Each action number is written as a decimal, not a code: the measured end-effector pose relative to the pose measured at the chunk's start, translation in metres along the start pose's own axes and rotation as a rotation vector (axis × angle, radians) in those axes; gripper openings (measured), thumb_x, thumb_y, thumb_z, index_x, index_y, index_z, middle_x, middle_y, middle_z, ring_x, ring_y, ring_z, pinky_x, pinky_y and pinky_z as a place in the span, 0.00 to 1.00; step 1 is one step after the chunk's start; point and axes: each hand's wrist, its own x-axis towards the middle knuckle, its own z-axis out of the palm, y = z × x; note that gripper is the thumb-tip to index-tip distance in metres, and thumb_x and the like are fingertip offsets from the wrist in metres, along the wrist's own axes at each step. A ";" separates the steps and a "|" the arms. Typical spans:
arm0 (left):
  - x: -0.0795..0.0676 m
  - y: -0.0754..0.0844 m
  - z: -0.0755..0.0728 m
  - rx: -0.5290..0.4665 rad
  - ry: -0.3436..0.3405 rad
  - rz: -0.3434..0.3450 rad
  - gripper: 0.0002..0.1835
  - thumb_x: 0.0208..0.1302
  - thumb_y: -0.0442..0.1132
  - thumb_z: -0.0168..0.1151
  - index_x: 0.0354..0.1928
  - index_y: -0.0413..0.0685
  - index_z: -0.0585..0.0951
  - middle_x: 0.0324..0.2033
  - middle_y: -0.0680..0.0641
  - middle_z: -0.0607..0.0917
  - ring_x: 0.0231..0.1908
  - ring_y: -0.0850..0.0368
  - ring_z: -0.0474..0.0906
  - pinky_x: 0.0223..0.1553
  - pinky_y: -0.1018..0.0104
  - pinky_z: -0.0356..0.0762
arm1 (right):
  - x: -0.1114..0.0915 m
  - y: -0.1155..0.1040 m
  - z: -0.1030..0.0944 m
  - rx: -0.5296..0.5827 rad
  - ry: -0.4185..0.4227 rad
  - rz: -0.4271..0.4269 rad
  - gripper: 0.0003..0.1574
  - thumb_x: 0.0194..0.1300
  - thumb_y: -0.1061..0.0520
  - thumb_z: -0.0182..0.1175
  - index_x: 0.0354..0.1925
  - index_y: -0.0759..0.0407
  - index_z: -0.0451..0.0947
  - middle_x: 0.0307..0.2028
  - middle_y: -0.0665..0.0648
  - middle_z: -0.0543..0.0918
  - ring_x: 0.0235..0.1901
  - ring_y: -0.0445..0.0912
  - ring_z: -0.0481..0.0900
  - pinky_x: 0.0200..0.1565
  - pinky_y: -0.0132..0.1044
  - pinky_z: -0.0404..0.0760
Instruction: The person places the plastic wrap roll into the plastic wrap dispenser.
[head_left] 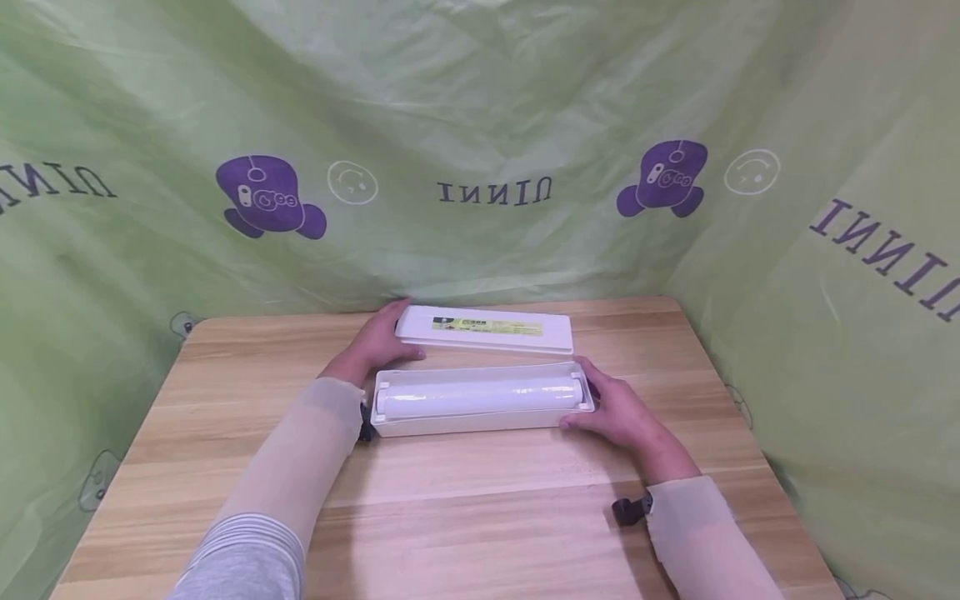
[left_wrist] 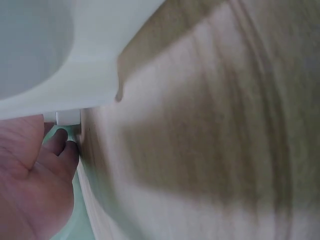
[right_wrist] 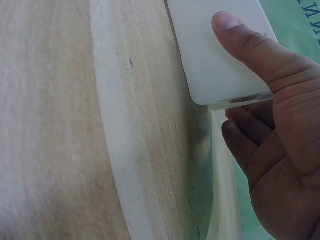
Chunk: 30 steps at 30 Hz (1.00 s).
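Observation:
A long white cling film box (head_left: pixel 480 424) lies on the table with its top off, and a roll of clear-wrapped white film (head_left: pixel 480 397) sits inside. Behind it is the matching white lid (head_left: pixel 557 331), label side up. My left hand (head_left: pixel 377 340) holds the lid's left end, thumb at the front edge and fingers toward the back. At the box's right end, my right hand (head_left: pixel 621 412) grips it, thumb on the front wall; the right wrist view shows that thumb (right_wrist: pixel 245 42) pressed on the white side. Most left fingers are hidden in the left wrist view.
The wood-grain table (head_left: pixel 480 517) ends at the back against a green curtain (head_left: pixel 480 100) with purple figures, which also hangs along both sides. Each wrist carries a small dark camera (head_left: pixel 630 510), the right one low over the tabletop.

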 end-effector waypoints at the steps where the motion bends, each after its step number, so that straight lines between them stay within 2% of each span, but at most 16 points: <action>1: 0.000 0.000 0.000 0.008 -0.002 0.000 0.67 0.45 0.49 0.87 0.82 0.42 0.54 0.79 0.36 0.56 0.77 0.36 0.53 0.79 0.44 0.50 | 0.000 0.000 0.000 -0.001 -0.002 -0.001 0.74 0.45 0.35 0.83 0.81 0.47 0.55 0.64 0.67 0.79 0.60 0.59 0.79 0.67 0.57 0.74; 8: -0.003 0.001 -0.004 0.047 -0.002 -0.006 0.61 0.49 0.48 0.85 0.80 0.38 0.58 0.78 0.36 0.59 0.77 0.37 0.55 0.78 0.46 0.52 | 0.002 0.000 0.001 -0.007 -0.007 -0.006 0.74 0.44 0.33 0.83 0.81 0.47 0.55 0.62 0.65 0.80 0.57 0.56 0.80 0.66 0.55 0.75; 18: -0.002 0.003 -0.007 0.049 0.025 -0.010 0.58 0.40 0.49 0.89 0.74 0.37 0.68 0.73 0.35 0.68 0.73 0.38 0.63 0.76 0.46 0.58 | 0.000 0.000 0.000 -0.005 0.006 -0.004 0.74 0.45 0.34 0.83 0.81 0.47 0.55 0.63 0.68 0.79 0.59 0.59 0.79 0.67 0.58 0.74; 30: -0.011 0.012 -0.012 0.081 -0.002 -0.066 0.61 0.41 0.51 0.88 0.77 0.41 0.66 0.75 0.34 0.63 0.72 0.33 0.61 0.75 0.41 0.59 | 0.000 -0.001 -0.001 0.000 -0.006 0.008 0.75 0.45 0.32 0.82 0.81 0.47 0.55 0.64 0.68 0.78 0.61 0.59 0.79 0.67 0.58 0.74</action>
